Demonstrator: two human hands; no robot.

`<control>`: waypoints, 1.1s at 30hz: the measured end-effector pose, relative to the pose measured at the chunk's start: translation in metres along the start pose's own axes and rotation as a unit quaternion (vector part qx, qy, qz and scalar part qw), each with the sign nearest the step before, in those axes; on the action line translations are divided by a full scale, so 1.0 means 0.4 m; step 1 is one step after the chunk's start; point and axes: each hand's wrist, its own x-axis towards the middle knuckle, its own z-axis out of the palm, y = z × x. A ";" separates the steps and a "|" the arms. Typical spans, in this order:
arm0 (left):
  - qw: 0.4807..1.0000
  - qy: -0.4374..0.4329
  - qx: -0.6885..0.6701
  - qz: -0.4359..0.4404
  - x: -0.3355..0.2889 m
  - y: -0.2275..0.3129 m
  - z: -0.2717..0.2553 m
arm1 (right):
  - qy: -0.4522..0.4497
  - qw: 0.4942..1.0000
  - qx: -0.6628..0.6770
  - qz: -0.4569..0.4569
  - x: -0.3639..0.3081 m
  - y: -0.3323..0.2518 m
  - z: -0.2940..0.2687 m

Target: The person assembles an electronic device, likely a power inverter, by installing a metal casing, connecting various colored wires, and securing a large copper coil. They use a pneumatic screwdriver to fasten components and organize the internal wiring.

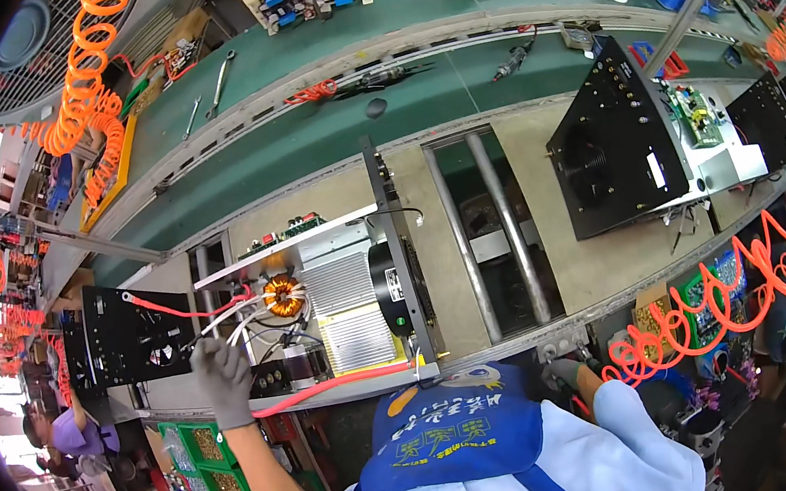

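My left hand (pixel 222 382), in a grey glove, is closed at the left end of an opened black-and-silver power unit. Its fingers pinch a white cable (pixel 219 318) that runs from beside a copper-wound ring coil (pixel 284 297). A red cable (pixel 168 308) with a ring lug stretches out above that hand. Within the unit, a finned silver heat sink (pixel 346 301) sits beside a black front panel (pixel 398 245). Down at the bench's front edge is my gloved right hand (pixel 564 375), by a small socket box; its fingers are mostly hidden.
Two steel rollers (pixel 508 230) cross a gap in the line. Farther right stands another black-panelled unit (pixel 603 143), and a fan panel (pixel 127 335) lies left. Orange coiled hoses (pixel 763 266) hang at both sides. Green bins (pixel 206 444) of small parts sit below the bench.
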 end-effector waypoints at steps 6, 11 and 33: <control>0.987 -0.044 0.142 -0.056 0.085 -0.191 0.080 | 0.053 0.929 -0.363 0.054 -0.377 -0.106 0.108; 0.973 -0.085 0.183 -0.115 0.117 -0.330 0.158 | 0.183 0.922 -0.322 -0.115 -0.718 -0.258 0.232; 0.962 -0.101 0.233 -0.104 0.251 -0.383 0.275 | 0.082 0.783 -0.343 -0.512 -0.714 -0.922 0.653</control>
